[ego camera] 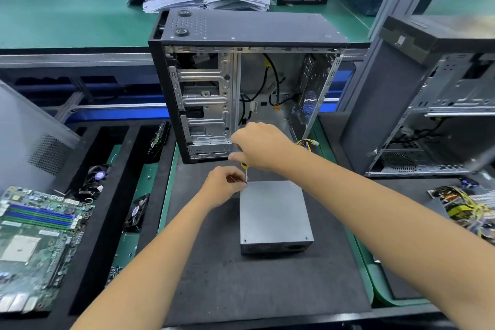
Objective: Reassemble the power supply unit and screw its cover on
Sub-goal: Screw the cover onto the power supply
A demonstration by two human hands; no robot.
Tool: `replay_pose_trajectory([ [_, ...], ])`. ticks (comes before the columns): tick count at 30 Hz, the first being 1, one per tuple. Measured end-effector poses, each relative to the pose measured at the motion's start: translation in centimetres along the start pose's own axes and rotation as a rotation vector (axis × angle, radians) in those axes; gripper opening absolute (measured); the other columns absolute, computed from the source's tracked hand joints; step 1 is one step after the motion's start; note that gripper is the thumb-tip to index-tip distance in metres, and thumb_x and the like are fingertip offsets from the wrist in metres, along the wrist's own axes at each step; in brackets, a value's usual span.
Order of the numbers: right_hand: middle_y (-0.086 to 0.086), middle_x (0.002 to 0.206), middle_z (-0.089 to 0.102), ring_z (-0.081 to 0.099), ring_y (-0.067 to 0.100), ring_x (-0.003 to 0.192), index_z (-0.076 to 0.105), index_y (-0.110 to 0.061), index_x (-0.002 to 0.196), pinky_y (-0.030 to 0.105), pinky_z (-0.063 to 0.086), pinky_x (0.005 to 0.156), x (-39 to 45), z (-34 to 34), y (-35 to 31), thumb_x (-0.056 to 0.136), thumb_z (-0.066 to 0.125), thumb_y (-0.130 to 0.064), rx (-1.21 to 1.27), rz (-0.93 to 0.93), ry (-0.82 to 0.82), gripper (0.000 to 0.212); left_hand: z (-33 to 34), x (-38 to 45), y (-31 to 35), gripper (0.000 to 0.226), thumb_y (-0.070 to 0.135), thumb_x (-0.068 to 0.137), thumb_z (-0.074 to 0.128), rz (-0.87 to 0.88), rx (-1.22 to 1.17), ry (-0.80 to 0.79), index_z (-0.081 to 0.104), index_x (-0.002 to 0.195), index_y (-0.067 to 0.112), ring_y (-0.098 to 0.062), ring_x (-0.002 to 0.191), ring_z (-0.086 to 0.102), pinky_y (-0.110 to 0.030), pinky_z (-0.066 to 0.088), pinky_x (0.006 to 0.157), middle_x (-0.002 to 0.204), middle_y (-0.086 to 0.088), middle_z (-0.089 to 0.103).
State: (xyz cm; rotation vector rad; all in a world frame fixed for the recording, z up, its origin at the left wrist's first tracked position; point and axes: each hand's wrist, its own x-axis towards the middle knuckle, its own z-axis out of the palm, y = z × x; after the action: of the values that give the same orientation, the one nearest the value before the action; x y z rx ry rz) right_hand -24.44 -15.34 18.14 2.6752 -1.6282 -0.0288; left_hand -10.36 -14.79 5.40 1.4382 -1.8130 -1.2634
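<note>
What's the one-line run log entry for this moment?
step: screwing cover | right hand: grips screwdriver, tip at far-left corner of power supply unit | left hand: steadies the shaft | unit: flat on mat

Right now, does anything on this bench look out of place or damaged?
Mostly normal for a teardown bench. One oddity: a bare circuit board with yellow parts and wires lies loose at the right edge, half out of view. The power supply unit sits flat, cover on, while the right hand holds the screwdriver upright at its far-left corner.

A computer repair workshop. Open tower cases (249, 83) stand on green bench mats (67, 16). A bare motherboard (37, 244) lies nearby.
</note>
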Motion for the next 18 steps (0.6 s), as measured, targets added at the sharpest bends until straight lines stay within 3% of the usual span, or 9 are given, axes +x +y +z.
replay_pose_trajectory([
  [3, 0.000, 0.068, 0.041, 0.045, 0.020, 0.061, 0.042, -0.014, 0.078, 0.030, 0.032, 0.052, 0.2, -0.2, -0.2, 0.096, 0.045, -0.050, -0.046, 0.049, -0.029, 0.041, 0.2, -0.2, 0.2, 0.013, 0.004, 0.080, 0.072, -0.089, -0.115, 0.015, 0.073, 0.075, 0.017, -0.011, 0.069, 0.063, -0.021, 0.053, 0.066, 0.076, -0.002, 0.071],
  [7, 0.006, 0.091, 0.041, 0.050, 0.022, 0.074, 0.047, -0.009, 0.087, 0.032, 0.038, 0.057, 0.3, -1.3, 0.3, 0.094, 0.048, -0.020, 0.086, -0.026, -0.258, 0.013, 0.4, -0.5, 0.8, 0.013, -0.005, 0.078, 0.071, -0.191, -0.290, 0.042, 0.073, 0.076, 0.008, -0.015, 0.060, 0.062, -0.021, 0.056, 0.061, 0.069, -0.006, 0.068],
  [10, 0.010, 0.087, 0.053, 0.053, 0.022, 0.076, 0.053, -0.007, 0.079, 0.029, 0.042, 0.058, 0.1, -1.4, -0.2, 0.088, 0.054, -0.008, 0.023, -0.066, -0.196, 0.009, 0.5, -0.8, 0.9, 0.014, -0.005, 0.078, 0.070, -0.208, -0.300, 0.056, 0.072, 0.079, 0.009, -0.017, 0.061, 0.060, -0.025, 0.055, 0.062, 0.072, -0.006, 0.068],
  [13, 0.002, 0.067, 0.037, 0.043, 0.021, 0.064, 0.031, -0.014, 0.065, 0.028, 0.028, 0.048, 0.1, -1.0, -0.6, 0.097, 0.046, -0.015, -0.061, -0.020, -0.125, 0.036, 0.4, -0.9, 0.9, 0.013, -0.002, 0.079, 0.071, -0.222, -0.272, 0.070, 0.072, 0.078, 0.011, -0.015, 0.058, 0.058, -0.022, 0.053, 0.060, 0.069, -0.003, 0.068],
  [16, 0.001, 0.065, 0.033, 0.042, 0.023, 0.063, 0.037, -0.014, 0.073, 0.031, 0.030, 0.052, 0.3, -0.6, -0.9, 0.098, 0.044, -0.016, -0.136, 0.060, -0.062, 0.026, 0.3, -0.8, 1.0, 0.014, -0.002, 0.079, 0.072, -0.237, -0.237, 0.072, 0.072, 0.074, 0.012, -0.015, 0.056, 0.057, -0.022, 0.052, 0.058, 0.066, -0.003, 0.067],
  [18, 0.001, 0.070, 0.036, 0.045, 0.024, 0.068, 0.043, -0.013, 0.082, 0.032, 0.035, 0.055, 0.3, -0.8, -0.7, 0.097, 0.046, -0.020, -0.141, 0.078, -0.110, 0.017, 0.3, -0.6, 1.3, 0.017, -0.002, 0.079, 0.071, -0.246, -0.197, 0.082, 0.071, 0.072, 0.013, -0.015, 0.055, 0.057, -0.020, 0.051, 0.056, 0.065, -0.003, 0.066],
])
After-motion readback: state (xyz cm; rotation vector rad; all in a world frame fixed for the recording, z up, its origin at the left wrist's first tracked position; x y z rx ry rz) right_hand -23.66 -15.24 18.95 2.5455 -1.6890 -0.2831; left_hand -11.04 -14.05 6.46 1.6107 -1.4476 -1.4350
